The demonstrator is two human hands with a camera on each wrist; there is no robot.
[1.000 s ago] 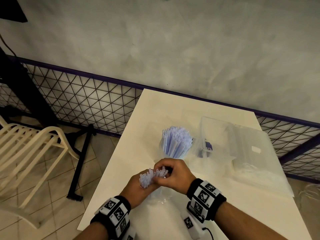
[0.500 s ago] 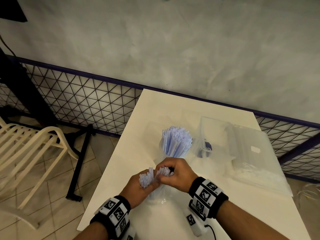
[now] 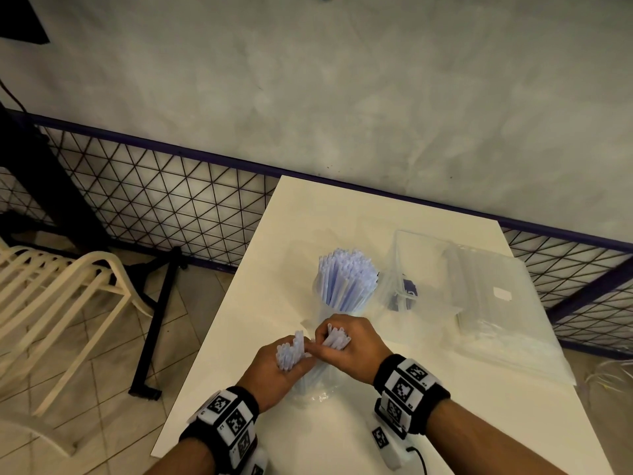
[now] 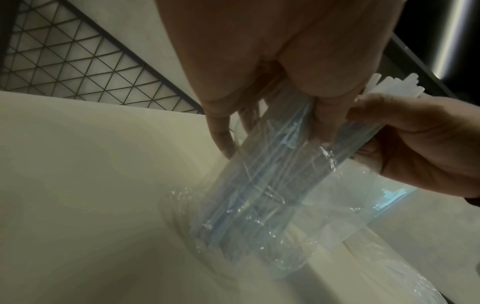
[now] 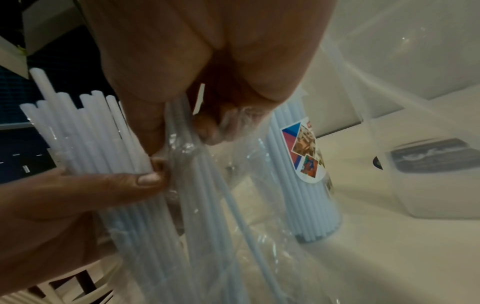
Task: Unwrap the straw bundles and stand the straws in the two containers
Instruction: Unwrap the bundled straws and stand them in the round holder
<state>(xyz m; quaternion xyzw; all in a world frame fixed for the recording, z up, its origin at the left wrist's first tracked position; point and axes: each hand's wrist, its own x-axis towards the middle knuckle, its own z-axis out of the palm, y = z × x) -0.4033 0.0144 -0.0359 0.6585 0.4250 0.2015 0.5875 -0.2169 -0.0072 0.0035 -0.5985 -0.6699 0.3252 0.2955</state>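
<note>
Straws sit tight in my left hand, fingers curled round them. My right hand pinches more straws and clear wrap. Full cup stands at 12 o'clock.

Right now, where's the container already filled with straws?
Head view: the filled container stands mid-table, just beyond both hands, left of the clear plastic bags.

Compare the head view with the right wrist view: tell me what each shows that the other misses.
Only the head view shows the chair, the mesh fence and the flat plastic packs. Only the right wrist view shows the coloured label on the filled container and the wrap's creases. Both show the left hand and right hand gripping split straws.
</note>
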